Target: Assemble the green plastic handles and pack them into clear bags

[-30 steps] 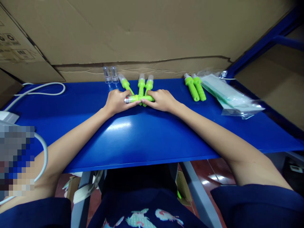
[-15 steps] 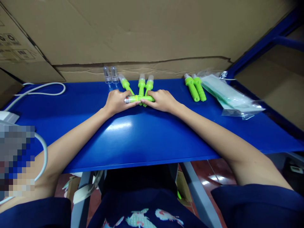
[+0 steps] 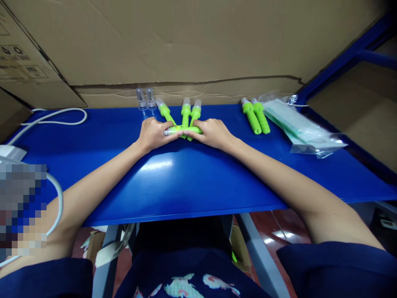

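Both hands hold one lime-green stick light with a clear cap [image 3: 178, 130] level above the far part of the blue table. My left hand [image 3: 155, 134] closes around its clear-capped left end, thumb along the near side. Around the green right end, my right hand [image 3: 214, 133] is closed, and the two thumb tips nearly meet. Just behind lie three similar stick lights with frosted caps: a left one [image 3: 163, 109], a middle one [image 3: 186, 109] and a right one [image 3: 196, 111]. The hands partly cover their lower ends.
Two loose clear caps [image 3: 145, 99] stand by the cardboard wall [image 3: 186, 45]. To the right lie two uncapped green sticks [image 3: 256, 118] and a plastic bag with pale sheets [image 3: 302, 124]. A white cable [image 3: 58, 116] and a partly blurred device [image 3: 12, 154] are at left.
The clear cap now sits slightly further inside my left hand's grip, and its visible markings have turned a little. Otherwise the hands hold nearly the same place; the whole view shifts slightly.
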Motion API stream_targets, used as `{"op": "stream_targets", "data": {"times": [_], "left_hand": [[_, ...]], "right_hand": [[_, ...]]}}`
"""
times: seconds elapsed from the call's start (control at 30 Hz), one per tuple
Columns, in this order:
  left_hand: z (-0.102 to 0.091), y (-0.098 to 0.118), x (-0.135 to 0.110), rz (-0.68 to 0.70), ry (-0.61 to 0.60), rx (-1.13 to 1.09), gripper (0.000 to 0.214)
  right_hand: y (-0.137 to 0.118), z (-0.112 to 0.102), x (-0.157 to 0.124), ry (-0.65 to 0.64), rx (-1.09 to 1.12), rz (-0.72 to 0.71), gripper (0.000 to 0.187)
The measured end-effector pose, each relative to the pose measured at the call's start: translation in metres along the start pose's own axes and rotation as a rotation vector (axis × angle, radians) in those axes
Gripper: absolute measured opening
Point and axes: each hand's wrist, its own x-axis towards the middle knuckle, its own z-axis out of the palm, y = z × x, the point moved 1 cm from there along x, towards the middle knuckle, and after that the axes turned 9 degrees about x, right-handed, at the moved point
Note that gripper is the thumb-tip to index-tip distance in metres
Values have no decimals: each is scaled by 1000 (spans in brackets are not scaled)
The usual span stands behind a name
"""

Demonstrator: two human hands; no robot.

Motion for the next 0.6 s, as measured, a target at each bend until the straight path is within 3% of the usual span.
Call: {"op": "stream_targets", "data": {"times": [0.23, 0.4, 0.6], "left_hand": [[-1, 1, -1, -41, 18, -52, 64], [-3, -1, 0, -41, 33, -57, 75], [0, -4, 2, -35, 251, -233, 84]], "right_hand": [[1, 1, -4, 164, 30, -77, 56], [6, 6, -3, 273, -19, -153, 60], [20, 15, 8, 417, 9, -197, 64]]}}
